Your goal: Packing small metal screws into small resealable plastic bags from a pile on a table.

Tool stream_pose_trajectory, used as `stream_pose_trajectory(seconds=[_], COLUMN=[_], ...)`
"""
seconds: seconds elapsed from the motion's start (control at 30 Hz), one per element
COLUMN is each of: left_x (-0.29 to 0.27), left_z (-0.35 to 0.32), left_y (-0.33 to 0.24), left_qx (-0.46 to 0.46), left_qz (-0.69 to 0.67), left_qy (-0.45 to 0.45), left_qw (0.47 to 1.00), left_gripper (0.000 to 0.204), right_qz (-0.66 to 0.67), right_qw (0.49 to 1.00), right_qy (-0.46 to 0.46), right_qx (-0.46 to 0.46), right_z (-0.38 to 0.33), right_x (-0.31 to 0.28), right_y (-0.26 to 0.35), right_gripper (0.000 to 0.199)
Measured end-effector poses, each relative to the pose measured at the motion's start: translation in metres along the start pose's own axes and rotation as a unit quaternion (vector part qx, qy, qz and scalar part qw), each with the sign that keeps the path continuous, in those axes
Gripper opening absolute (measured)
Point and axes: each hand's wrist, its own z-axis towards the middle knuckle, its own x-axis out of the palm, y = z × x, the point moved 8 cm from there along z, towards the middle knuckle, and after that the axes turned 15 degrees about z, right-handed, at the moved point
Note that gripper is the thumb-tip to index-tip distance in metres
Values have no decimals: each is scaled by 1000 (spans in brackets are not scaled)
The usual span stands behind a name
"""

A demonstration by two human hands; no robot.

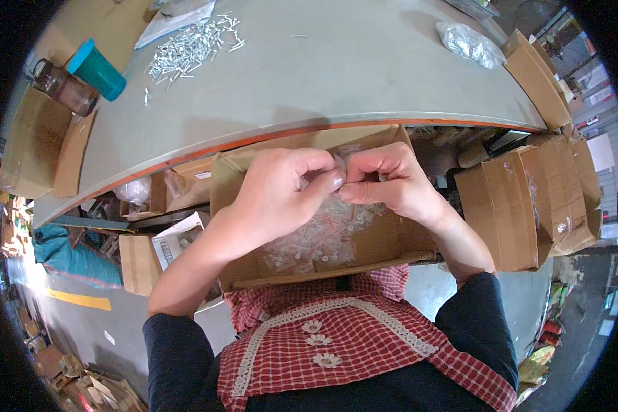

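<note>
Above an open cardboard box (pixel 398 237), my left hand (pixel 281 192) and my right hand (pixel 395 182) meet with thumbs and forefingers pinched. Between the fingertips shows a bit of a small clear plastic bag (pixel 341 161), mostly hidden by the fingers. Both hands are closed on it, their tips nearly touching. Inside the box below lie many small clear bags (pixel 323 237) with white and orange-red small parts. The box sits in front of my apron, against the table's near edge.
On the grey table (pixel 309 82) lie a pile of silver screws (pixel 189 51), a teal cup (pixel 97 70), a brown jar (pixel 65 86) and a filled clear bag (pixel 468 44). Cardboard boxes (pixel 498 213) stand at the right. A teal sack (pixel 75 254) lies low at the left.
</note>
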Motion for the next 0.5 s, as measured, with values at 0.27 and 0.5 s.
stream_pose_trajectory(seconds=[0.27,0.5], left_x=[-1,0], left_z=[-4,-6], left_y=[-1,12], left_qx=[-31,-57], left_qz=[-29,-109], left_qy=[-25,-54], left_qw=[999,991], left_gripper=[9,5], right_qz=[-86,-151], right_qw=[995,981], right_qy=[-14,-55], right_qx=[-42,-109], right_z=[-4,-6], right_x=[0,-1], right_y=[4,12], right_gripper=[16,15])
